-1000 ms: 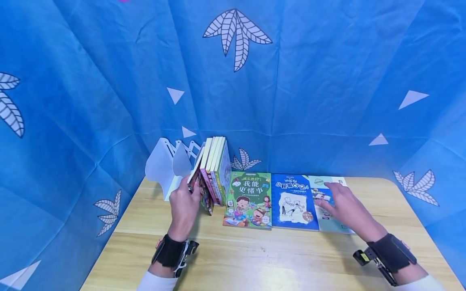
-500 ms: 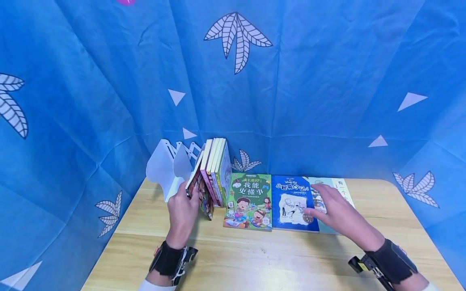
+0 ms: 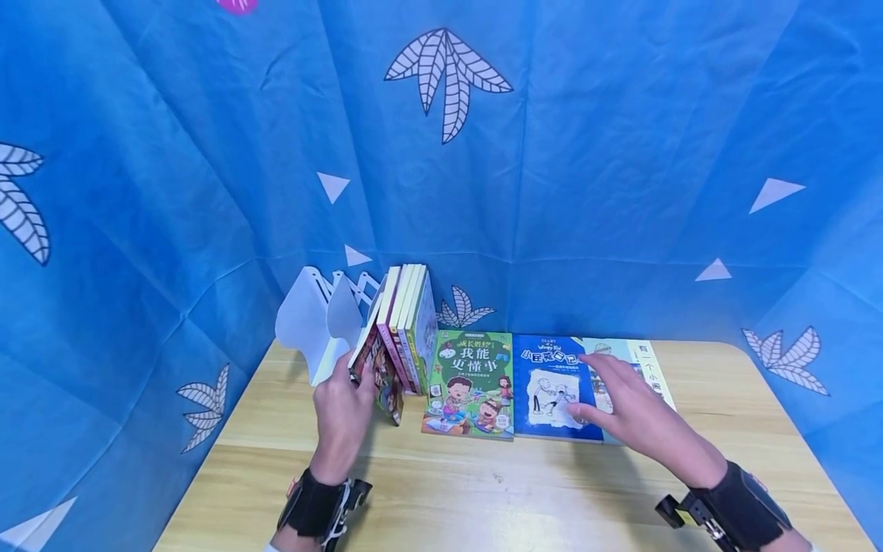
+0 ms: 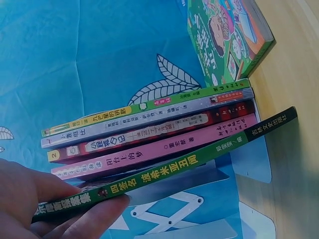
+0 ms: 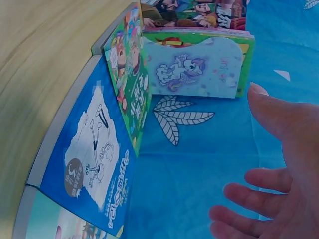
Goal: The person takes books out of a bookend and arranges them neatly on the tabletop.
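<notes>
My left hand pinches a green-spined book between thumb and fingers at the left end of an upright row. That book leans out from the row, its lower front corner nearer me. Several upright books stand close beside it, spines facing me. My right hand, fingers spread and holding nothing, hovers over the border between a blue Diary of a Wimpy Kid book and a pale green book, partly hiding both. Left of the blue one lies a green picture-covered book.
A white folding bookend extends left of the row, its lattice bars at the back. A unicorn-printed end panel closes the row's right side. Blue patterned cloth hangs behind the wooden table.
My right hand has moved left from over the pale green book toward the blue one. My left hand has drawn its book slightly toward me. The other books stay in place.
</notes>
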A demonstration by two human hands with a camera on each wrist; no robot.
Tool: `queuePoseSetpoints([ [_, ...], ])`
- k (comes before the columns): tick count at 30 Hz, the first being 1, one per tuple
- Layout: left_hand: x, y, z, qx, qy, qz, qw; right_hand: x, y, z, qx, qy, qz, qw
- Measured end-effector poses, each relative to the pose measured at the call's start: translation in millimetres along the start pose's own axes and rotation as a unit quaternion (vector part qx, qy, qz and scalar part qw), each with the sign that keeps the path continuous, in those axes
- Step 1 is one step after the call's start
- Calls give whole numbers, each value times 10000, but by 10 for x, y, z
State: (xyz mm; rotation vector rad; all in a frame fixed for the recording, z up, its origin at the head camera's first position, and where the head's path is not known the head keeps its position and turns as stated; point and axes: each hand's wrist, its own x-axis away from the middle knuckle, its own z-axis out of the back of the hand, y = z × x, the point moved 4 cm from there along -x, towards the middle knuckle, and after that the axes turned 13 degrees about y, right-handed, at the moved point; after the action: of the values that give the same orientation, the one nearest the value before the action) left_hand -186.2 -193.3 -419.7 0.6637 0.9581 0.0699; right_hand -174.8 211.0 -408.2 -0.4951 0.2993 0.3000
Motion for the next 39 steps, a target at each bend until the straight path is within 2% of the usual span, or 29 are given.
queuePoseSetpoints([
  [6,26,-11,42,9,-40,80,10000,21,-20,3,-53,-155,-186,9997],
  [14,60,-8,81,18,73,-18,10000,65,-86,13,-139,-37,-31,9999],
  [22,107,14,131,34,46,27,10000,95,-146,-12,-200,83,151,9997],
  [29,138,24,175,44,133,-64,9999,99,-198,-7,-179,-5,95,9998],
  [34,176,21,200,62,106,-10,9999,95,-235,-6,-231,-87,40,9997],
  [39,213,29,244,11,218,-121,9997,106,-271,-6,-316,-185,6,9993],
])
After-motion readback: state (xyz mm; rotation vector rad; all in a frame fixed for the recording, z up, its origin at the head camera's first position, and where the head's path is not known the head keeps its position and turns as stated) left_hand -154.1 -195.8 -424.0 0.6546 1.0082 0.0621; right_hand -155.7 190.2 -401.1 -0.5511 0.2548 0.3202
